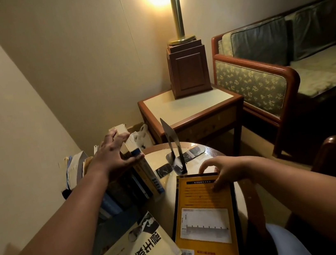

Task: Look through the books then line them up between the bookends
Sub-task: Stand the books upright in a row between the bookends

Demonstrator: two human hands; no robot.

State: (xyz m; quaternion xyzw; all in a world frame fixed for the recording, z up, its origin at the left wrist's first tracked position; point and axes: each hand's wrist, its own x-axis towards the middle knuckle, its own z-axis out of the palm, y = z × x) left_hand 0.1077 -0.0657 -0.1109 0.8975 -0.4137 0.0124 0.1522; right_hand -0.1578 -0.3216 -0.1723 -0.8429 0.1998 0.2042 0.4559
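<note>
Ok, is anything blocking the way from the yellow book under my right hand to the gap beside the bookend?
Nothing visible does. The yellow book, under the right hand, lies flat just before the gap between the upright books and the black bookend; only the bookend's flat foot lies there.

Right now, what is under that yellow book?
The yellow book lies on the round table, whose glossy top shows around it. Whatever sits directly beneath is covered by the book itself.
</note>
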